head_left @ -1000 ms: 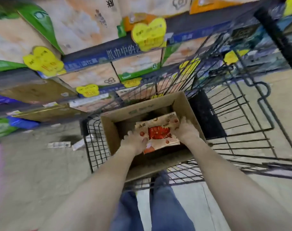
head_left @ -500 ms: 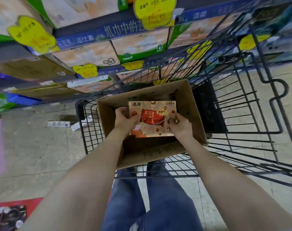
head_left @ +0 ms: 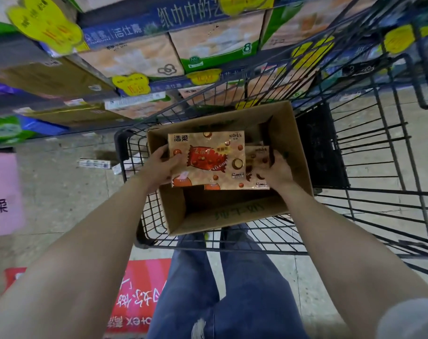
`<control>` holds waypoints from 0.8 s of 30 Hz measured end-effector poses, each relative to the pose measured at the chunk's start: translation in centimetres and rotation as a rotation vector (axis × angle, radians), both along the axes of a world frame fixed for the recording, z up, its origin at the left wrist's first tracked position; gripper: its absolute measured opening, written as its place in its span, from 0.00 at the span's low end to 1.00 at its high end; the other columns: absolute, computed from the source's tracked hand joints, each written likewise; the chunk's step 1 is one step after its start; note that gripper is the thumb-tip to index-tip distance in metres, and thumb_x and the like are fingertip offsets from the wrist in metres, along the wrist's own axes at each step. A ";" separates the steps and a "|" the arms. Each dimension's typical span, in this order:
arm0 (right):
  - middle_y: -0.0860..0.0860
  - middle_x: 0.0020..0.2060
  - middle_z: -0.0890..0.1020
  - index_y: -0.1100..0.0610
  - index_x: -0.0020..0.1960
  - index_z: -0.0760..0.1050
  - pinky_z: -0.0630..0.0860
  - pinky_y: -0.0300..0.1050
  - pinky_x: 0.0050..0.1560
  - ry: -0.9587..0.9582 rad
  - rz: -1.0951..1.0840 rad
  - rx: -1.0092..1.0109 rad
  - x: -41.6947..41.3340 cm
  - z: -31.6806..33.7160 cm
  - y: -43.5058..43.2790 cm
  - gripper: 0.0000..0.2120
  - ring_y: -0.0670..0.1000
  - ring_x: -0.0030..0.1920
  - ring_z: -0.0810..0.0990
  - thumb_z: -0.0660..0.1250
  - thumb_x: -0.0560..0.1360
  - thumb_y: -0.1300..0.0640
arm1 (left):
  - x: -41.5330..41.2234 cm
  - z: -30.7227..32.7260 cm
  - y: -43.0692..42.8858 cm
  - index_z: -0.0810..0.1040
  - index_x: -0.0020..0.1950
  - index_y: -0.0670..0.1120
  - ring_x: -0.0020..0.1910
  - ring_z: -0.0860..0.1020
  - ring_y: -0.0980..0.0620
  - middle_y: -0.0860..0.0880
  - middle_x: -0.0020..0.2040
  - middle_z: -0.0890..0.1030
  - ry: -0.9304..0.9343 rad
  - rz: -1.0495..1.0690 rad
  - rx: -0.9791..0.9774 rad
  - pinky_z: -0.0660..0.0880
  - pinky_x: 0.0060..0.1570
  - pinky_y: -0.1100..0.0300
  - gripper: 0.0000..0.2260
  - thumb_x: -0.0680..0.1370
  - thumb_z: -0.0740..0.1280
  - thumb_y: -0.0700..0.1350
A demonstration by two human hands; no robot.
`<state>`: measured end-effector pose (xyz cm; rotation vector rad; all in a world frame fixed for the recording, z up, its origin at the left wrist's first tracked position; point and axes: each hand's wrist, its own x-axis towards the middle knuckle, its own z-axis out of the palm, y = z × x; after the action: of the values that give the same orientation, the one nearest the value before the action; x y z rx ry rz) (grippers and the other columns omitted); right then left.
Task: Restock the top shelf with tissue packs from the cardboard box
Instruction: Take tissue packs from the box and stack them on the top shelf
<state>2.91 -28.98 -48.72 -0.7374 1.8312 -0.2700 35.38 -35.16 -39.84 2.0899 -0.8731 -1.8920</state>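
An open cardboard box [head_left: 291, 145] sits in a black wire shopping cart [head_left: 369, 167]. Over the box I hold a tan tissue pack [head_left: 208, 160] with a red candy-shaped label. My left hand [head_left: 161, 165] grips its left edge. My right hand [head_left: 276, 172] grips the right side, where a second matching pack [head_left: 258, 157] peeks out just beneath the first. Whether the right hand holds one pack or both I cannot tell. The box's near half looks dark and hollow.
Store shelves [head_left: 134, 30] stacked with large tissue cartons and yellow price tags rise ahead and to the left. My jeans-clad legs [head_left: 222, 289] stand behind the cart. A red floor sticker [head_left: 137, 294] and small litter [head_left: 94, 163] lie on the concrete floor.
The pack has risen from deep inside the box to above its rim and turned level. My view has dropped lower, and a second pack now shows under the first.
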 end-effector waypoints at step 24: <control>0.54 0.56 0.85 0.56 0.70 0.73 0.83 0.54 0.54 -0.419 -0.186 0.110 0.5 -1.8 -2.5 0.30 0.56 0.57 0.85 0.78 0.70 0.62 | 4.5 0.9 -0.2 0.72 0.75 0.56 0.58 0.83 0.47 0.50 0.63 0.83 -0.077 -0.016 0.032 0.78 0.51 0.50 0.20 0.83 0.69 0.49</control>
<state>3.41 -31.48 -50.55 -0.3967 1.4997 -0.4091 39.90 -35.38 -38.93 2.1945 -0.8842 -1.8557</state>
